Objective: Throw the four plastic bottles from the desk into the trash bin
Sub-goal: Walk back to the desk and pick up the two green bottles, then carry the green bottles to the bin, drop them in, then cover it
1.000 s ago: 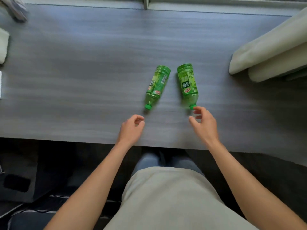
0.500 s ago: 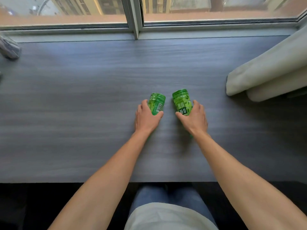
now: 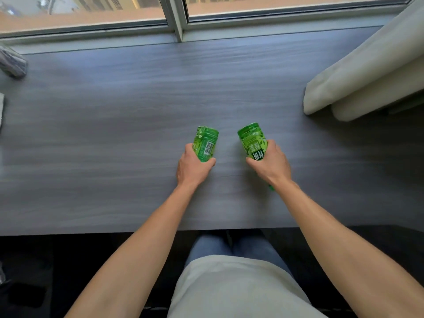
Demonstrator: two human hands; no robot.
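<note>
Lifting is the step in hand, head view: left hand [image 3: 193, 167] fingers [image 3: 209, 161] are wrapped round the left bottle [image 3: 205, 143], right hand [image 3: 271, 165] round the right bottle [image 3: 252, 140], both just over the worktop [image 3: 114, 134]. Grips should be kept firm, bottles carried level. Caps are hidden by palms; trash bin and other two bottles are not seen.

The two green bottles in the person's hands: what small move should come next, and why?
Probably lift both clear of the desk and turn to find the bin: the left hand grips one green bottle, the right hand the other bottle, and no bin is in view.
</note>
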